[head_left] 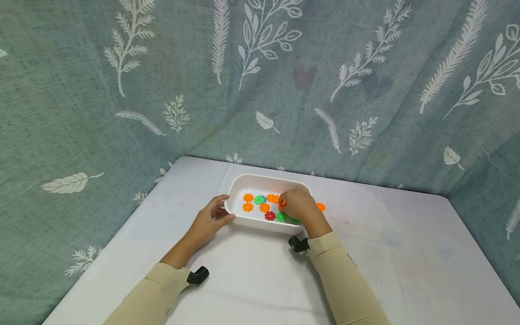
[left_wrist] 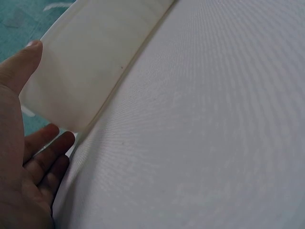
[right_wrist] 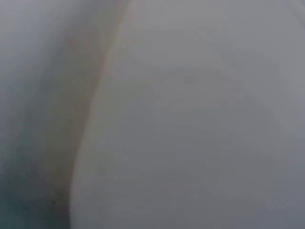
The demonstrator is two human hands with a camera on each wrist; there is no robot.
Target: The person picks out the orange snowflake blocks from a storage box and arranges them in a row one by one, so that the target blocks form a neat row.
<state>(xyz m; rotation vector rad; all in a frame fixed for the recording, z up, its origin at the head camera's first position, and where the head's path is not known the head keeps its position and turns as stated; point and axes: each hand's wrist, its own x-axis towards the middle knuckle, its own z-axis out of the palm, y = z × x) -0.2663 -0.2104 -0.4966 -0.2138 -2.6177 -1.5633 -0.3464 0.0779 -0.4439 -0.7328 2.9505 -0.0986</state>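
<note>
A white plastic tub (head_left: 260,222) stands on the table and holds several small notched plastic discs, like interlocking toy flakes. Orange discs (head_left: 248,197) lie in its left half, with a green disc (head_left: 259,200) over a blue one and a red disc (head_left: 270,216) nearer the front wall. My left hand (head_left: 208,224) holds the tub's left end, thumb (left_wrist: 29,64) on the front side and fingers round the end. Inside the right part, my right hand (head_left: 298,205) pinches an orange disc at its fingertips; the hand partly hides green discs (head_left: 294,220) below. Only blurred pale surface fills the right wrist view.
One orange disc (head_left: 321,207) lies just right of the tub, on the white-covered table (head_left: 390,253). A green leaf-print curtain (head_left: 260,90) hangs behind the table's far edge and along its sides. Black wrist devices (head_left: 198,275) stick out from both sleeves.
</note>
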